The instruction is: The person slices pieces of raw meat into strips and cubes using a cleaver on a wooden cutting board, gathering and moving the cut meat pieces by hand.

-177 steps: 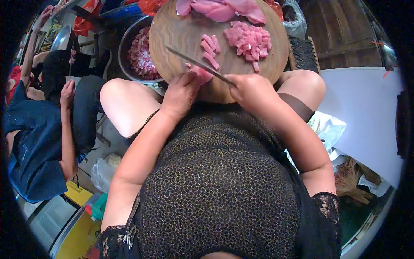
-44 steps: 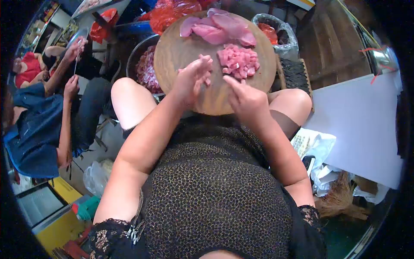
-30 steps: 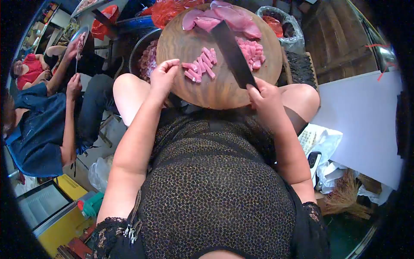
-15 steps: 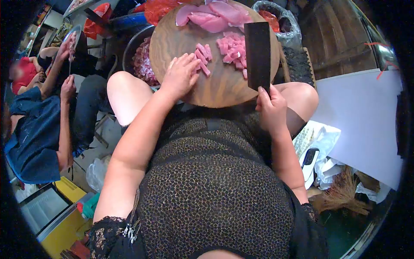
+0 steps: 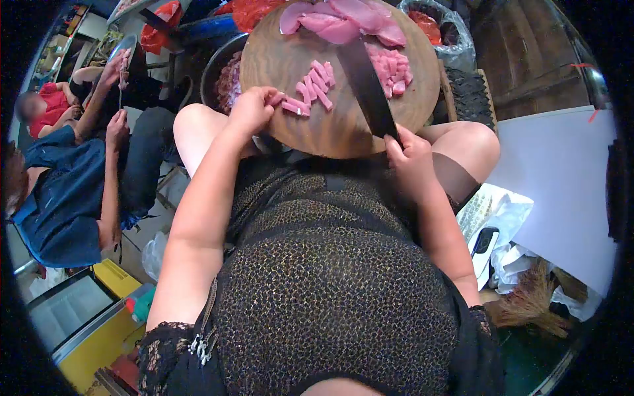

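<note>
On a round wooden board (image 5: 350, 132) lie several meat strips (image 5: 317, 82) near its middle. My left hand (image 5: 256, 109) is at the board's left edge, its fingers closed around the end of a small meat piece beside a short strip (image 5: 296, 106). In my right hand (image 5: 408, 148) is the handle of a wide dark cleaver (image 5: 366, 86), whose blade slants up and left over the board. Diced meat (image 5: 391, 68) sits right of the blade, partly hidden by it. Larger meat slices (image 5: 343, 20) lie along the board's far edge.
A metal bowl of cut meat (image 5: 228, 79) stands left of the board. Plastic-lined containers (image 5: 456, 30) are behind it. At the left, a co-worker in dark blue (image 5: 63, 198) holds meat and a thin tool. A phone (image 5: 485, 241) lies on white bags at the right.
The cleaver has tilted left and moved between the strips and the diced meat. My left hand has drawn back left from the strips, which now lie more spread out. The view has shifted slightly.
</note>
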A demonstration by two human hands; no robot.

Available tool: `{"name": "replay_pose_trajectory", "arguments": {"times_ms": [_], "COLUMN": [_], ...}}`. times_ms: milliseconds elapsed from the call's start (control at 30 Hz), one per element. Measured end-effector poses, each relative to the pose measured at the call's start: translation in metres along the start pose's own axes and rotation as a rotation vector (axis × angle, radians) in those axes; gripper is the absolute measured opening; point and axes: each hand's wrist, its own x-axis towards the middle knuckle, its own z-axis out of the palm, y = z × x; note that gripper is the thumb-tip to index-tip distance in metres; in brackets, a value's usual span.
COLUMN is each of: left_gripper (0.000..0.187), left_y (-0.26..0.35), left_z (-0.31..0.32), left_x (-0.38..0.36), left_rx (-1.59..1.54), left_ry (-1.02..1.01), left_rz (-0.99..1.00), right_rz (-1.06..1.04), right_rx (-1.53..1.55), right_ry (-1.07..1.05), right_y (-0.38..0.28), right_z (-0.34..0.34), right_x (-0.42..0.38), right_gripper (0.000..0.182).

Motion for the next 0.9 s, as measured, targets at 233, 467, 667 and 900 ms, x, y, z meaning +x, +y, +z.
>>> {"name": "replay_pose_trajectory", "arguments": {"times_ms": [233,467,667,900], "left_gripper": [0.038,0.033,0.035,0.031], "left_y": [0.016,0.006,0.008,-0.004], "left_z": [-0.006,0.022,0.022,-0.003], "left_x": [0.005,0.023,0.019,0.036], "left_rx": [-0.4,-0.519,-0.323,-0.587], "left_ry": [0.167,-0.218,-0.28,-0.074], "left_rz": [0.162,0.107,0.03,-0.014], "right_rz": [-0.035,-0.102,-0.12,-0.078], "right_rx": [-0.05,-0.11,-0.122,-0.084], "right_ry": [0.024,0.056,0.052,0.036], "right_y": [-0.003,-0.002,-0.004,-0.011], "right_z": [0.003,0.005,0.005,0.003], "right_x": [-0.004,-0.005,-0.006,-0.009], "right_gripper": [0.032,0.035,0.035,0.034]}}
